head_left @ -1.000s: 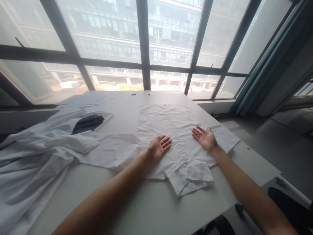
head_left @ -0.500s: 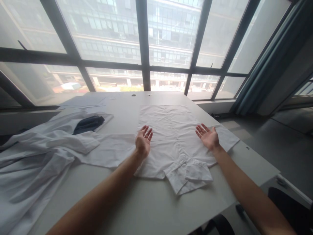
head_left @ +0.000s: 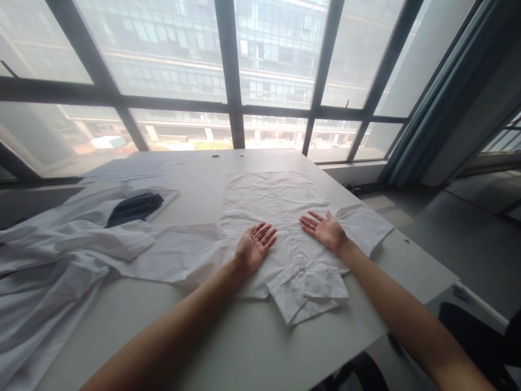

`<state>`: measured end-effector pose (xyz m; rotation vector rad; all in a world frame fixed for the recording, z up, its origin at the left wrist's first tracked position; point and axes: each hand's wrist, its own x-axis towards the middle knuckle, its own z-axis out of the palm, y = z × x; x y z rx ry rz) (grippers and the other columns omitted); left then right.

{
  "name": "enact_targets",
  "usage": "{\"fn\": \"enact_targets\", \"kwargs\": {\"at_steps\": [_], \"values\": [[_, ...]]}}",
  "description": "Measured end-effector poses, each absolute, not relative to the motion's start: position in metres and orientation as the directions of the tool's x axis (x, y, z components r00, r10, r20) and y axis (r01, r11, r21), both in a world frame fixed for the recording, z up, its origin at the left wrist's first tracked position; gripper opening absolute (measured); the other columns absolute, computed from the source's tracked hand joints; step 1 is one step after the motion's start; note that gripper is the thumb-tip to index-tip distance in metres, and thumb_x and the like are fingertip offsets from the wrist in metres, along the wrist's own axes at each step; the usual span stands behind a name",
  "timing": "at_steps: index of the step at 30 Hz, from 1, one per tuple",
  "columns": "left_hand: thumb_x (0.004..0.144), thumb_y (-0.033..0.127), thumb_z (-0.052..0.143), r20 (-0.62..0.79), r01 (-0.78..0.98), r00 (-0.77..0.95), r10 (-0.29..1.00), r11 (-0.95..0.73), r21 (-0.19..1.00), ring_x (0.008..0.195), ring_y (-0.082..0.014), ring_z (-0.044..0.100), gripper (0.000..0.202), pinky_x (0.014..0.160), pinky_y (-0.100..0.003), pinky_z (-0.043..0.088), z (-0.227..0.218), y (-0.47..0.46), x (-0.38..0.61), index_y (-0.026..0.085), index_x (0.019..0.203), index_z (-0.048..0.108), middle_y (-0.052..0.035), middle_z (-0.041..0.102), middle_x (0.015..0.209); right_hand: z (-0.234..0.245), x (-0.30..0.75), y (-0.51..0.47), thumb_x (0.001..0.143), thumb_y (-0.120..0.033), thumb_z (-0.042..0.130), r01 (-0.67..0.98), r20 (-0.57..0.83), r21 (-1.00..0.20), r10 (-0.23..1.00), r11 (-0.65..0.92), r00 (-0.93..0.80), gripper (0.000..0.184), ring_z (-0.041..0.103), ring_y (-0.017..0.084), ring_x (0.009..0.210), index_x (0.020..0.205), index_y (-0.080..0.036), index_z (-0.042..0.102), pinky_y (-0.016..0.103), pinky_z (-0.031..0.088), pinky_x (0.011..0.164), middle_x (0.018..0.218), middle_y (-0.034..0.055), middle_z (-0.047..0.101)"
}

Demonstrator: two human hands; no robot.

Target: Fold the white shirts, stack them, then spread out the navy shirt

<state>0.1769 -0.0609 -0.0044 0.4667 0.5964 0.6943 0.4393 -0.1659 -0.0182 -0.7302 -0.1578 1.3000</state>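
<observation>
A white shirt [head_left: 273, 198] lies spread on the table, its collar end toward me and its front creased down the middle. One sleeve runs off to the left, and a shorter stretch of the other [head_left: 363, 224] lies on the right. My left hand [head_left: 254, 247] is over the left half of the shirt, palm up, fingers stretched out and holding nothing. Over the right half, my right hand [head_left: 325, 229] is likewise open and palm up with nothing in it. Whether either hand touches the cloth, I cannot tell.
Crumpled white cloth [head_left: 81, 233] covers the table's left side, with a dark folded cloth [head_left: 135, 209] on it. The white table [head_left: 195, 336] reaches toward large windows. A dark chair [head_left: 358, 374] stands at the front edge, and a blue curtain [head_left: 427, 103] hangs at right.
My two hands have come closer together over the shirt, the left moving right and the right moving left. Both stay open, and the shirt lies as before. The view has shifted slightly.
</observation>
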Motion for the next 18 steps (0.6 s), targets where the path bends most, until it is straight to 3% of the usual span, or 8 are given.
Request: {"fn": "enact_targets", "kwargs": {"at_steps": [4, 8, 13, 18], "values": [[0.104, 0.025, 0.039, -0.343, -0.447, 0.621, 0.705, 0.678, 0.584, 0.113, -0.0257, 0.069, 0.028, 0.088, -0.039, 0.061, -0.004, -0.062, 0.176, 0.016, 0.118, 0.063, -0.0158, 0.061, 0.139, -0.019, 0.483, -0.176, 0.102, -0.064, 0.011, -0.711, -0.334, -0.604, 0.695, 0.360, 0.636, 0.069, 0.064, 0.024, 0.123, 0.136, -0.020, 0.053, 0.048, 0.060, 0.091, 0.148, 0.0205, 0.052], [0.105, 0.025, 0.039, -0.342, -0.444, 0.614, 0.711, 0.670, 0.594, 0.113, -0.0247, 0.069, 0.029, 0.089, -0.039, 0.061, -0.003, -0.065, 0.176, 0.016, 0.120, 0.062, -0.0155, 0.060, 0.140, -0.020, 0.499, -0.186, 0.100, -0.067, 0.009, -0.594, -0.300, -0.636, 0.552, 0.493, 0.778, 0.071, 0.064, 0.020, 0.120, 0.125, -0.025, 0.061, 0.047, 0.057, 0.097, 0.140, 0.0130, 0.060], [0.105, 0.029, 0.040, -0.304, -0.443, 0.646, 0.701, 0.668, 0.598, 0.115, -0.0253, 0.068, 0.030, 0.090, -0.039, 0.060, -0.006, -0.065, 0.175, 0.018, 0.123, 0.061, -0.0146, 0.057, 0.145, -0.017, 0.477, -0.181, 0.100, -0.069, 0.008, -0.613, -0.187, -0.632, 0.675, 0.474, 0.714, 0.077, 0.067, 0.022, 0.116, 0.119, -0.022, 0.066, 0.044, 0.057, 0.097, 0.124, 0.0144, 0.069], [0.105, 0.029, 0.041, -0.312, -0.441, 0.654, 0.690, 0.682, 0.584, 0.115, -0.0250, 0.069, 0.027, 0.090, -0.039, 0.061, -0.006, -0.066, 0.174, 0.019, 0.126, 0.055, -0.0145, 0.053, 0.149, -0.018, 0.453, -0.170, 0.100, -0.068, 0.010, -0.662, -0.201, -0.691, 0.802, 0.291, 0.562, 0.079, 0.070, 0.027, 0.111, 0.119, -0.015, 0.066, 0.045, 0.059, 0.093, 0.118, 0.0199, 0.072]]}}
